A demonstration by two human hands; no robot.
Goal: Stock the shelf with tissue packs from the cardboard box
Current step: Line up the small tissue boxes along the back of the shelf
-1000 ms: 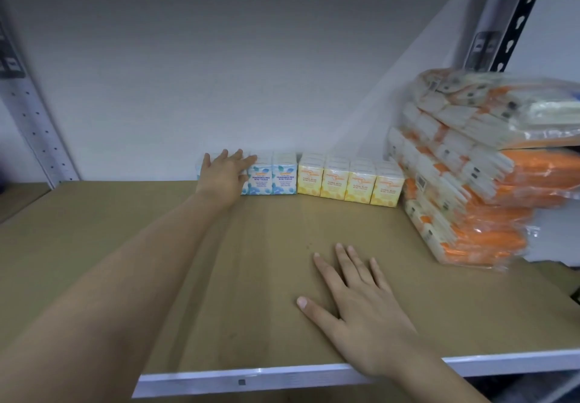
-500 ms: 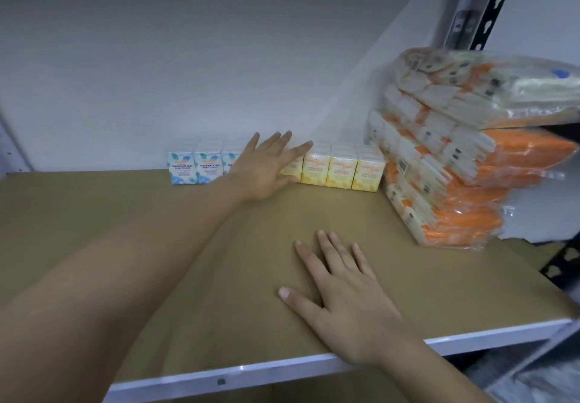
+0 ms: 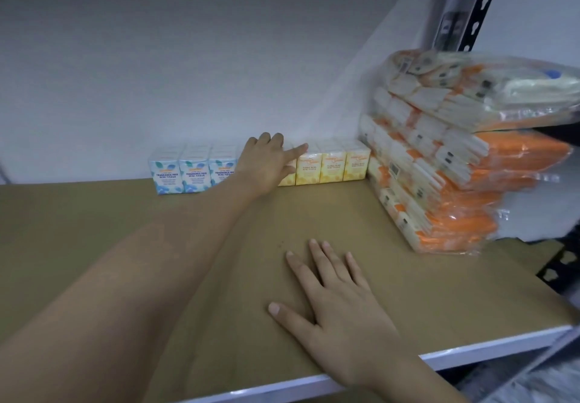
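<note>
blue packs point(image 3: 180, 171) "FRAGRANCE FREE MINI TISSUE" (yellow unreadable)

Blue tissue packs point(image 3: 180, 172): "FRAGRANCE FREE MINI TISSUE" printed on each front face.
Yellow tissue packs point(image 3: 332, 167), right of the blue tissue packs: "FLORAL BLISS MINI TISSUE", small and faint.
Orange bundles point(image 3: 445, 179), right of the yellow tissue packs: dark label marks, too small to read.

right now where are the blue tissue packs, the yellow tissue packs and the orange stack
blue tissue packs point(image 3: 194, 172): head view, front face of the middle pack.
yellow tissue packs point(image 3: 332, 167): head view, front label of a pack near the row's right end.
orange stack point(image 3: 464, 179): head view, side of the wrapped bundles.
</note>
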